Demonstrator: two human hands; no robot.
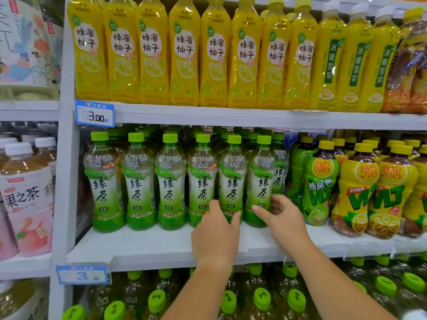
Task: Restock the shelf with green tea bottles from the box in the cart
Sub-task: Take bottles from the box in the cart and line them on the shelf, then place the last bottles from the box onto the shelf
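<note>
Far left, a blue price tag (94, 113) reads 3.00 on the shelf edge above. The mid shelf (150, 245) carries a front row of six green tea bottles (138, 181), upright w/ green caps, more rows behind (front labels all face out). The left hand (216, 236) grips the 5th bottle (232, 181) low down, fingers on its left, thumb on its right. Just beside it, the right hand (282, 218) curls round the 6th bottle (262, 179), thumb in front. Further right stand yellow VLT bottles (390, 192), same shelf.
</note>
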